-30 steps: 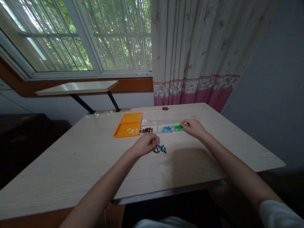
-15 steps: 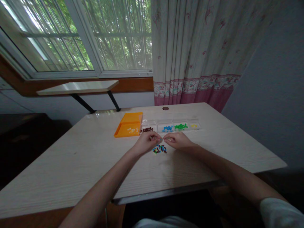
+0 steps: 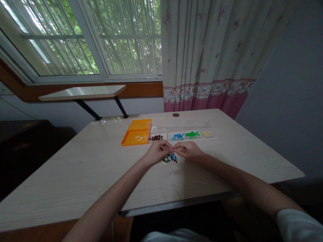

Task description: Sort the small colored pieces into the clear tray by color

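The mixed pile of small pieces (image 3: 169, 159), brown, blue, green and yellow together, lies on the table (image 3: 88, 151) just below my hands. My right hand (image 3: 189, 149) was over at the tray a second ago; now its fingertips meet those of my left hand (image 3: 155, 151) above the pile's far edge, so the work is back here, with plenty of pieces loose. Fingers on both hands bend into a pinch, but I cannot tell whether either is closed on a piece. Beyond them, the clear tray (image 3: 165, 135) keeps brown pieces (image 3: 156, 137), blue pieces (image 3: 178, 136), green pieces (image 3: 192, 134) and yellow pieces (image 3: 206, 133) apart. Beside its left end, the open orange box (image 3: 128, 137) holds pale pieces (image 3: 140, 138).
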